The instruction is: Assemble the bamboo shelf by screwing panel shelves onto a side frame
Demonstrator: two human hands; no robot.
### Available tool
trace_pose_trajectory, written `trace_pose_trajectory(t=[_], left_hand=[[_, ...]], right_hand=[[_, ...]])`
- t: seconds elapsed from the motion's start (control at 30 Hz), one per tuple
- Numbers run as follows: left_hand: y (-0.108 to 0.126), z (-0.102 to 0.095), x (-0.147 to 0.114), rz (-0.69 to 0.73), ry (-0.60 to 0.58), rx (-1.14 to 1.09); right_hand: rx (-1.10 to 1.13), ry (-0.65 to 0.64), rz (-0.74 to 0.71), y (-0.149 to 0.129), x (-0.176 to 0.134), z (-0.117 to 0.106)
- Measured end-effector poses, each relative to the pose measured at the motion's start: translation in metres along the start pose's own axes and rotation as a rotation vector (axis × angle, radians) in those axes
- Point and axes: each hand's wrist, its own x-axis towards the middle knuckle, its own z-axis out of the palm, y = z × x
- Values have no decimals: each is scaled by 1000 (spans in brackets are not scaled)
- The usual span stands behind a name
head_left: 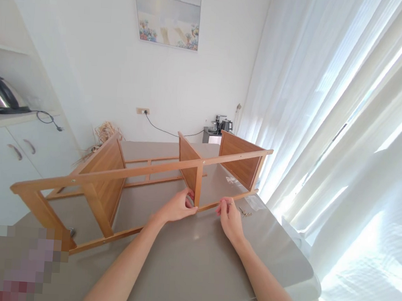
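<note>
A wooden shelf unit lies on its side across the grey table, its shelf boards standing upright. My left hand is closed around the lower end of the middle shelf, where it meets the bottom rail; some fingers are hidden behind the wood. Just to the right, my right hand is closed in a pinch close to the bottom rail. Whatever its fingertips hold is too small to make out. Several small screws lie loose on the table beside it.
Clear plastic bags lie near the table's right edge. White curtains hang close on that side. A coffee maker stands behind the table, and a kettle sits on the counter at left. A blurred patch covers the lower left corner.
</note>
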Motion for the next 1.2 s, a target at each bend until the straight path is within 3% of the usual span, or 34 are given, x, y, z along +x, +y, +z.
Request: trace_pose_trajectory(t=[0.47,0.63,0.73,0.83,0.9,0.97,1.1,1.2], left_hand=[[4,8,-11,-52,11,114],[24,-5,-44,-80,17,178],[65,-31,-88,-49,-23,297],[119,-69,-135,17,-52,412],[151,-103,-157,-6,59,496],[169,-142,-164,-80,258,585],[160,-214,-149,-291,475,736],[135,-241,-133,-490,515,751]], right_hand=[[100,28,61,0,8,-14],[196,0,65,0,7,-19],[290,-35,45,-12,8,-38],[287,-86,-2,-39,12,-76],[218,-112,-42,-62,20,-106],[166,-116,-94,-83,36,-137],[-156,-94,-149,-111,95,-187],[-542,-99,-51,-119,145,-209]])
